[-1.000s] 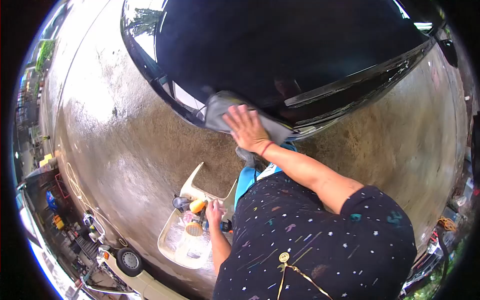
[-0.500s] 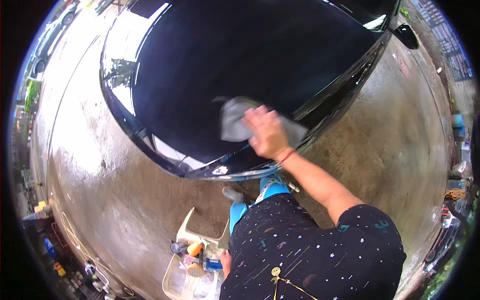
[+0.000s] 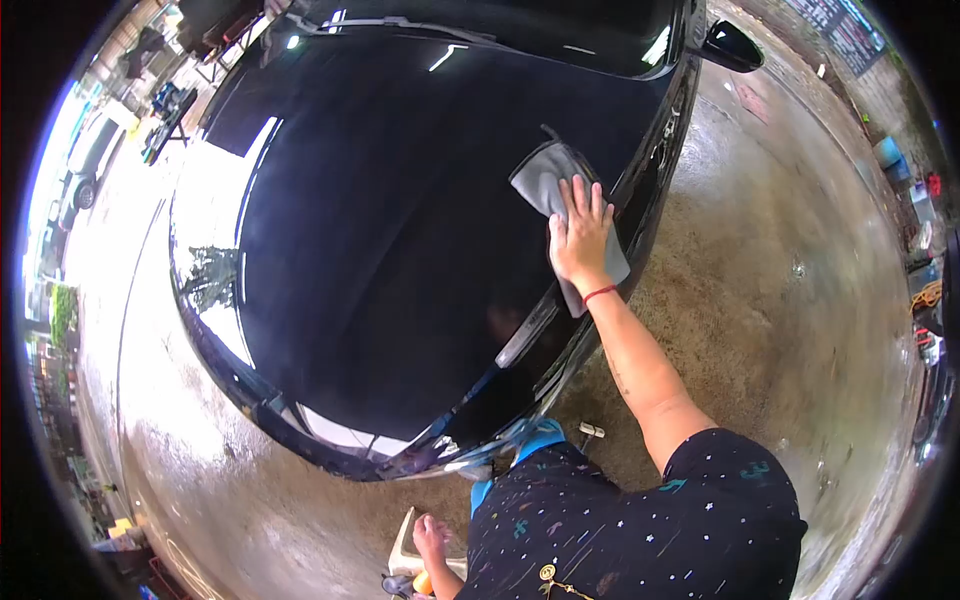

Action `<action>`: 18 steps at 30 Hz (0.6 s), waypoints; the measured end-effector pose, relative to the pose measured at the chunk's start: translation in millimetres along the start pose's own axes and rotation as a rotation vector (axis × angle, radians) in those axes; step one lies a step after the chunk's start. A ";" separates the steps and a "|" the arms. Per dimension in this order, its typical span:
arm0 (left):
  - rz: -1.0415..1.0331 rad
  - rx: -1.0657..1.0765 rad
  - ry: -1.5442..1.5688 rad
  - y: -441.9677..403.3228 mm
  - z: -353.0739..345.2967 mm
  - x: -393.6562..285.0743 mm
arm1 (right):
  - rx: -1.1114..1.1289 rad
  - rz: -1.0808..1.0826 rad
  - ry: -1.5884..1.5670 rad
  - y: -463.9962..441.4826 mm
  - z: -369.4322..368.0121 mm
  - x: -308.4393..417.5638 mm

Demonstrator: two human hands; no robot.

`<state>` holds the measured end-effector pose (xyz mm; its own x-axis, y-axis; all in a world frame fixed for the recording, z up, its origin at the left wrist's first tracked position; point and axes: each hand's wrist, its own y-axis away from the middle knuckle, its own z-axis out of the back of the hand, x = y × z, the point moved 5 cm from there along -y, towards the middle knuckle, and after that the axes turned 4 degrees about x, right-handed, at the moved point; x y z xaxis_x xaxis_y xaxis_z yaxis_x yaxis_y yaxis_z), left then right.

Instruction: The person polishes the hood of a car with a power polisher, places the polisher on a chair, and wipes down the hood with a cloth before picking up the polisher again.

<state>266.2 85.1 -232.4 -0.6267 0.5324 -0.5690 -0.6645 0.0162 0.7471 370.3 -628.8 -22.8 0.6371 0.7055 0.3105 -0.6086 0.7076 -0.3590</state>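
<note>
My right hand [image 3: 582, 235] lies flat on a grey cloth [image 3: 545, 178], fingers stretched out and slightly spread, pressing it against the glossy black car hood [image 3: 400, 230]. The cloth sticks out on both sides of the hand, near the hood's edge above the headlight [image 3: 527, 335]. Low in the view, my left hand [image 3: 432, 538] hangs beside my body with its fingers loosely bent and nothing visible in them. It is over a cream plastic stool [image 3: 402, 553], mostly cut off by the frame's lower part.
The windshield and a wiper [image 3: 400, 22] lie at the far end of the hood, with a side mirror [image 3: 733, 46] jutting out right. Wet concrete floor [image 3: 770, 300] surrounds the car. Another vehicle [image 3: 95, 165] stands at the far left. Assorted items line the right edge.
My right hand and the cloth have moved up the hood and to the right, toward the windshield. My left hand has risen away from the tools on the stool. The view has shifted forward.
</note>
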 end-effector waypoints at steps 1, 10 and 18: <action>0.010 0.031 -0.043 -3.4 -7.4 -1.0 | -0.016 -0.003 0.006 -3.3 -1.9 -2.5; -0.027 -0.046 -0.318 37.2 -21.1 -42.6 | -0.136 -0.192 0.198 -212.2 -10.6 -175.0; -0.180 -0.060 -0.610 -4.4 -9.3 18.6 | -0.113 -0.159 0.103 -167.1 -25.9 -159.5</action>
<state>253.7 87.0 -249.4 -0.1704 0.9124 -0.3722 -0.7707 0.1120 0.6273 382.6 -860.6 -35.1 0.7696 0.5731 0.2815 -0.4434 0.7969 -0.4103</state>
